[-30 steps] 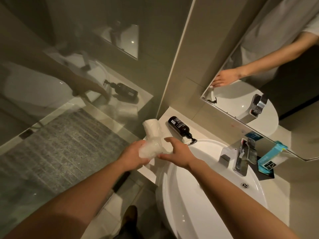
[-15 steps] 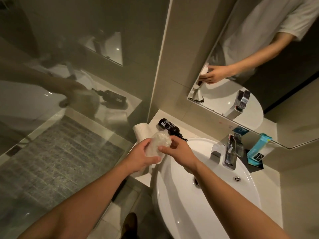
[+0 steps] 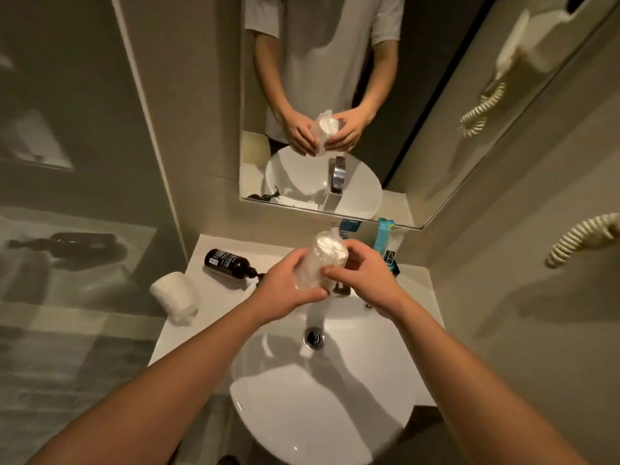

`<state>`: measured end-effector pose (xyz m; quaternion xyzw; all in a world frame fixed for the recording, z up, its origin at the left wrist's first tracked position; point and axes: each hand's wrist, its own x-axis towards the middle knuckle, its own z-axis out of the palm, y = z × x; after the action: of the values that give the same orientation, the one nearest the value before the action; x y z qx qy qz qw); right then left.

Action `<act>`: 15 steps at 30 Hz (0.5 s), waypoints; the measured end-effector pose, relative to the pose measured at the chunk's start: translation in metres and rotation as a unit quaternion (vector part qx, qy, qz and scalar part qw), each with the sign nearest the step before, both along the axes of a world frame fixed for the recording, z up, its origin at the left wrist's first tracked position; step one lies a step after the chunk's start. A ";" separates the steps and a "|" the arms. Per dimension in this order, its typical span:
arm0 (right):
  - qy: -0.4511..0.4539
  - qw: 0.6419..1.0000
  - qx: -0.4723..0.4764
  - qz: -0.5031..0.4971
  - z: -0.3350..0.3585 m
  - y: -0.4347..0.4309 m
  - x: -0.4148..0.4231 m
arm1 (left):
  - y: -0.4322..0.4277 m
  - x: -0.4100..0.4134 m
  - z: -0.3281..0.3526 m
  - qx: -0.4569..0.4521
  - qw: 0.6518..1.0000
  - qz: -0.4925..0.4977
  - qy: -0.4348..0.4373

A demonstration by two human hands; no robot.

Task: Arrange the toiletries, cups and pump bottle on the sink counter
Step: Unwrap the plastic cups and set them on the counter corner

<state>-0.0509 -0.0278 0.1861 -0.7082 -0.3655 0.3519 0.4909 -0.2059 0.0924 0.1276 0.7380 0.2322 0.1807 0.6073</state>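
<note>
White porcelain fills the near middle: the oval sink basin (image 3: 322, 397) overhangs the near edge of the pale counter (image 3: 214, 297), and its drain (image 3: 314, 337) sits toward the far side of the bowl. Above the far rim, both hands hold one plastic-wrapped cup (image 3: 323, 260) in the air, over the tap, which is almost wholly hidden behind them. The left hand (image 3: 285, 286) is wrapped around the cup's lower part; the right hand (image 3: 364, 275) pinches its near side with thumb and fingertips. Inside the clear wrapping the cup looks white (its mouth faces up and away).

Left of the basin the counter offers a strip of open surface. On it a dark pump bottle (image 3: 231, 263) lies on its side, nozzle pointing right toward the hands, base near the left wall. Nearer, at the counter's left edge, a second wrapped cup (image 3: 174, 297) lies tipped over, well apart from the bottle.

Right of the hands, at the far corner beside the mirror (image 3: 302, 62), light-blue toiletry packets (image 3: 382, 234) stand against the wall, with a dark item just below them that I cannot make out. A coiled cord (image 3: 577, 236) hangs on the right wall.
</note>
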 end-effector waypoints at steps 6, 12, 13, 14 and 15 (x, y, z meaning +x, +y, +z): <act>-0.044 0.997 0.012 -0.066 0.020 -0.080 0.065 | -0.047 0.079 0.019 0.038 0.995 -0.097 -0.005; -0.025 0.995 0.011 -0.094 0.020 -0.147 0.121 | -0.097 0.142 0.029 0.066 0.987 -0.149 0.002; -0.021 0.995 0.012 -0.098 0.018 -0.155 0.129 | -0.104 0.151 0.029 0.061 0.986 -0.152 0.004; -0.019 0.995 0.012 -0.102 0.017 -0.162 0.137 | -0.110 0.160 0.029 0.055 0.986 -0.155 0.004; -0.017 0.994 0.012 -0.103 0.017 -0.168 0.143 | -0.115 0.167 0.029 0.050 0.986 -0.157 0.005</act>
<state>0.0926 -0.1959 0.2030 -0.7422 -0.3029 0.2826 0.5268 -0.0388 -0.0225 0.1567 0.7953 0.1072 0.0910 0.5897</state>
